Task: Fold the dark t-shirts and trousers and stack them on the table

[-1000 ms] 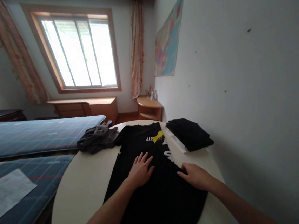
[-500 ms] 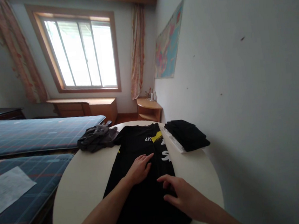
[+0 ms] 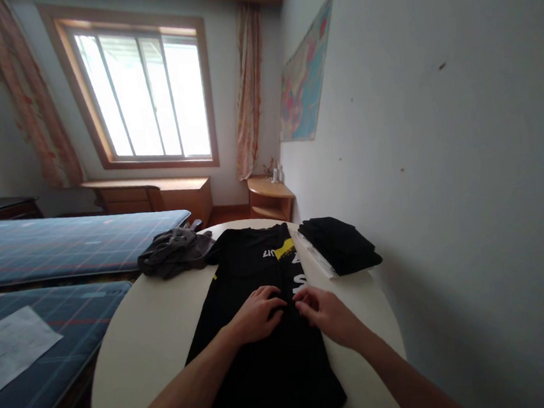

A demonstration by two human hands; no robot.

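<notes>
A black T-shirt [image 3: 264, 378] with white lettering and a yellow patch lies lengthwise on the round table [image 3: 132, 346], one side folded over. My left hand [image 3: 259, 313] rests palm down on its middle, fingers bent a little and thumb apart. Close beside it, my right hand [image 3: 331, 317] has its fingers curled and fingertips drawn together at the shirt's folded part, near the white letters. Any cloth between those fingertips is too small to make out clearly.
Folded black clothes [image 3: 341, 245] lie on something white at the table's right edge, by the wall. A crumpled grey garment [image 3: 173, 252] sits at the far left edge. Beds with plaid mattresses [image 3: 73, 242] stand left, one bearing a paper sheet [image 3: 19, 350].
My right hand has moved forward and its fingers have drawn in. My left hand has shifted slightly nearer to me, its index finger now bent. The fingertips are closer together.
</notes>
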